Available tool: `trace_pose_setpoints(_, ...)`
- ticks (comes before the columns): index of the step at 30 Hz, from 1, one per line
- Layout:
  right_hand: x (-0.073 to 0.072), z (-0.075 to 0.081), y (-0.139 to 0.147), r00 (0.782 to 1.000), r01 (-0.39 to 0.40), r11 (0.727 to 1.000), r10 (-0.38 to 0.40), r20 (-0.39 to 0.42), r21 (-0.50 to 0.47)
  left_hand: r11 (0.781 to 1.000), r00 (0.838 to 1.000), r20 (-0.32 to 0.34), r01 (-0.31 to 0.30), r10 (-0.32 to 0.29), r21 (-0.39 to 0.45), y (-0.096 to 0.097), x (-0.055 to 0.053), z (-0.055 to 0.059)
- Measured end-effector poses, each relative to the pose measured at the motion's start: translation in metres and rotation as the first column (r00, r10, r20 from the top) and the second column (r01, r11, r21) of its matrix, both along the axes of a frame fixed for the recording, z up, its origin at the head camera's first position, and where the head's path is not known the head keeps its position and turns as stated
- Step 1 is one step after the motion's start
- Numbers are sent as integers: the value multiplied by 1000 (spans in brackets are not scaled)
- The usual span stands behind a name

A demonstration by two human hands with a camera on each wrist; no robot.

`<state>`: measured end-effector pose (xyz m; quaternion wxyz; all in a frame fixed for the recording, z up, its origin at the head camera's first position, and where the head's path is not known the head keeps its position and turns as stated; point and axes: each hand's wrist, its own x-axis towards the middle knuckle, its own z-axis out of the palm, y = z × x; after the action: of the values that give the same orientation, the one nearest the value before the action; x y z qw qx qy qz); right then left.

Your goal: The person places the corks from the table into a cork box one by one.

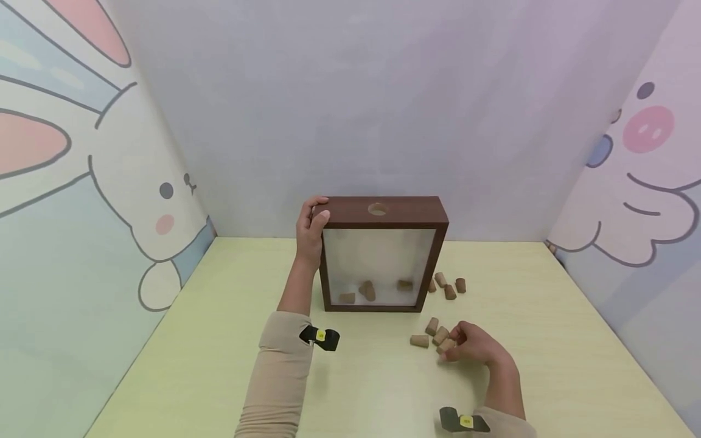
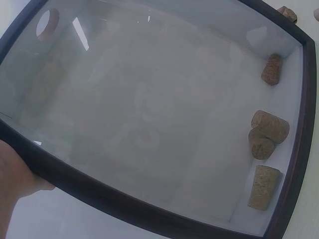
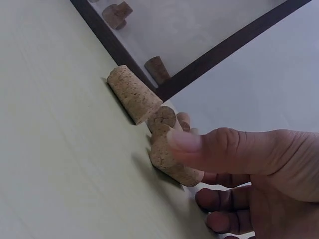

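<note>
My left hand [image 1: 311, 234] grips the upper left corner of a dark brown wooden shadow box [image 1: 386, 210], thumb at the front and fingers behind. The box stands upright with a clear front and a round hole [image 1: 378, 209] in its top. Several corks lie on its floor, among them a tapered cork [image 2: 264, 187]. At the front right my right hand [image 1: 476, 344] has thumb and fingers around a cork [image 3: 172, 162] low over the table. Beside it lie other loose corks, one a tapered cork [image 3: 133, 93] on its side.
Another group of corks [image 1: 450, 292] lies by the box's right side. The pale wooden table [image 1: 219, 365] meets a plain back wall [image 1: 350, 121]. Cartoon-printed side walls [image 1: 164, 237] stand to left and right.
</note>
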<state>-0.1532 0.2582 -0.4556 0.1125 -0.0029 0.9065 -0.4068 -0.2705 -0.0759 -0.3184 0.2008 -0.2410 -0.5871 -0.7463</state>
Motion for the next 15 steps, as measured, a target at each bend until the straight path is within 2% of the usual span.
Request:
trace_pose_setpoints(4,0,3,-1,1000,-3,1000,3,-8,2,1000,1000,4,-4,4,11,-2,-14,-11)
trace_pose_setpoints(6,1,5,1,1000,-28,999,28,-3,-39,1000,1000,2,-9,9,17,-2,-17,-13)
trace_pose_setpoints(11,4,10,9,993,-119,980,120,-2,-156,1000,1000,-20,-6,6,25,-1,-18,-15)
trace_pose_setpoints(15,4,12,11,989,-146,972,147,-7,-184,1000,999,-32,6,-5,26,0,-17,-16)
